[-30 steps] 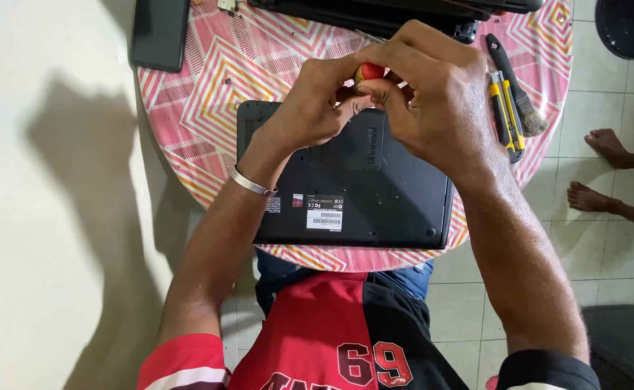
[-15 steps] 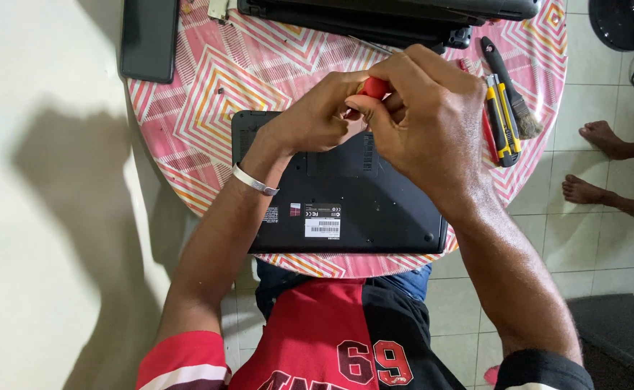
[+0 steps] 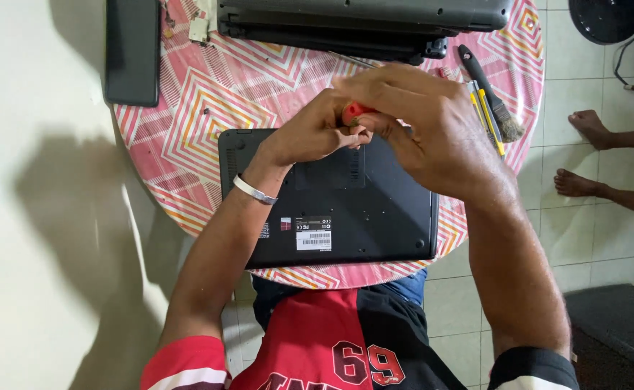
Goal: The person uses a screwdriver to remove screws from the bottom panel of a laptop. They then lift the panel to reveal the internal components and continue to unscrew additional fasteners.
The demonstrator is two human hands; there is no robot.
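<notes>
tiled floor, pale wall, a round desk (image 3: 187, 144) under a pink zigzag cloth. at the centre, fingers (image 3: 346, 133) of the left hand (image 3: 306, 137) pinched around a red-handled tool (image 3: 353, 112), probably a small screwdriver; right hand (image 3: 432, 130) curled over the same handle from the other side, fingertips closed on it, shaft and tip hidden. directly beneath both hands, a black laptop (image 3: 346, 217) lying base-up, matte plastic, flat and rectangular with rounded corners, white labels near its close edge. likely light enough to shift with one hand yet stiff, the casing prone to scratching or cracking at the clips; best taken by the long side edges, not the vented panel. handle looks smooth, hard, a little slippery, suited to a fingertip pinch. metal bangle on the left wrist. beyond the fingers, a second dark laptop (image 3: 360, 22). just right of them, a yellow utility knife (image 3: 486, 115) and a dark brush (image 3: 493, 94). far left, a black slab-like device (image 3: 133, 50). off to the right, another person's bare feet (image 3: 584, 155) on the tiles.
</notes>
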